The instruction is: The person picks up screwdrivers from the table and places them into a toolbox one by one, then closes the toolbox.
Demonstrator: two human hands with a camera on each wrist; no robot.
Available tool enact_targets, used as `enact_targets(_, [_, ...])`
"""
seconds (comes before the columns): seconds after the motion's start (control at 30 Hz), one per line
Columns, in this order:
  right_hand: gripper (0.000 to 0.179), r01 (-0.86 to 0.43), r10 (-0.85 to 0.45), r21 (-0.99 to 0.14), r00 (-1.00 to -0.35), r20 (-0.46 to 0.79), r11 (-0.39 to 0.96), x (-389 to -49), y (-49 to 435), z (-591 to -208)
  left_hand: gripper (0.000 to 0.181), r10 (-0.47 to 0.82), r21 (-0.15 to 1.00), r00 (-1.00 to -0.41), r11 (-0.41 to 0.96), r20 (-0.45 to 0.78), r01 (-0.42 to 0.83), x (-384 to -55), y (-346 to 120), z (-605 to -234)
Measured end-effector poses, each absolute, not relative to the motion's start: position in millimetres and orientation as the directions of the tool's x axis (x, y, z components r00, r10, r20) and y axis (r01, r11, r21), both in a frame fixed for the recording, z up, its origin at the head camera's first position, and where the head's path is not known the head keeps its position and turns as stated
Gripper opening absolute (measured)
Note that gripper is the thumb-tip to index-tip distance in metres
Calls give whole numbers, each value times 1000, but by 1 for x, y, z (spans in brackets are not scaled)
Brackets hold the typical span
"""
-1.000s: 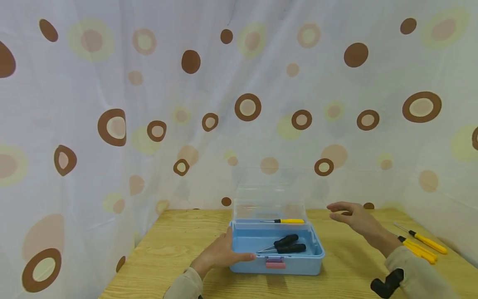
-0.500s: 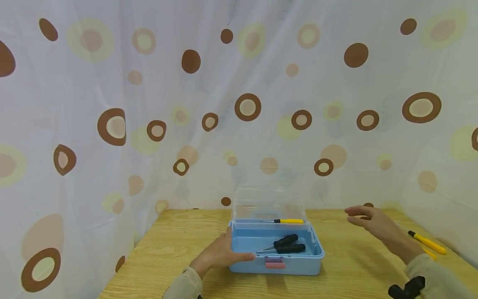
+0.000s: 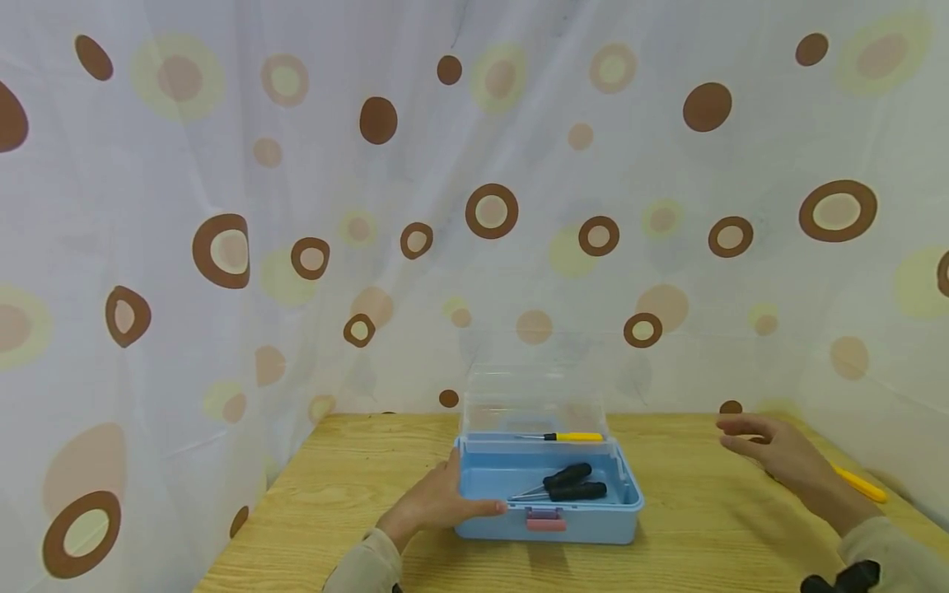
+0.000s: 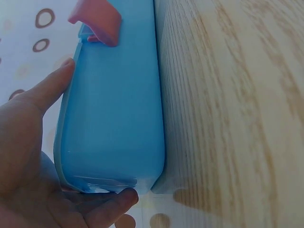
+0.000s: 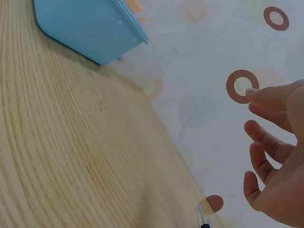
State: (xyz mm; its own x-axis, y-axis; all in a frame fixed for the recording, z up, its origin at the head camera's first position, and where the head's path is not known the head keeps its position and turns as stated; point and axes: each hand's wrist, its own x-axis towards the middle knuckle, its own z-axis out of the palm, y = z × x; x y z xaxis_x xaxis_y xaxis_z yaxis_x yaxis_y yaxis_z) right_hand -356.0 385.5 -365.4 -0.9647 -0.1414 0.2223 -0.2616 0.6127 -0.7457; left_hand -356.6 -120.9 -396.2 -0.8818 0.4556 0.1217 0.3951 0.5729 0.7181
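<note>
A light blue toolbox (image 3: 600, 527) with a pink latch (image 3: 545, 525) stands on the wooden table, its clear lid (image 3: 534, 399) raised. Two black-handled screwdrivers, one (image 3: 567, 475) crossing close to the other (image 3: 580, 492), lie in the bottom. A yellow-handled screwdriver (image 3: 580, 437) rests toward the back of the box. My left hand (image 3: 433, 498) holds the front left corner, thumb along the front rim and fingers at the left side wall (image 4: 109, 185). My right hand (image 3: 778, 457) hovers over the right side of the table with nothing in it, fingers loosely bent.
On the right of the table lies another yellow screwdriver (image 3: 860, 484), partly hidden by my right hand; its tip (image 5: 202, 213) shows in the right wrist view. A spotted curtain (image 3: 415, 165) hangs behind and along the sides of the wooden table (image 3: 356, 461).
My right hand has moved right, away from the toolbox, and now covers part of the yellow screwdrivers on the table. The left hand and the toolbox have stayed put.
</note>
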Motion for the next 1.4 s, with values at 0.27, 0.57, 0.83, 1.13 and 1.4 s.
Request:
enact_targets(0.27, [59, -212, -67, -691, -971, 231, 691, -352, 412, -370, 117, 446, 714, -888, 585, 113, 385, -356, -121, -396])
enact_targets(0.57, [63, -151, -8, -699, -979, 203, 699, -350, 439, -386, 116, 435, 716, -894, 591, 107, 373, -357, -120, -396])
enact_targets(0.83, [69, -84, 30, -657, -987, 160, 750, -349, 453, -393, 115, 428, 721, -898, 589, 105, 365, -355, -120, -395])
enact_targets(1.13, [60, -47, 75, -532, -976, 205, 845, -349, 466, -408, 115, 448, 734, -887, 564, 115, 380, -356, -120, -396])
enact_targets(1.4, [50, 10, 114, -423, -969, 220, 906, -348, 476, -419, 116, 435, 724, -894, 582, 107, 370, -357, -120, -397])
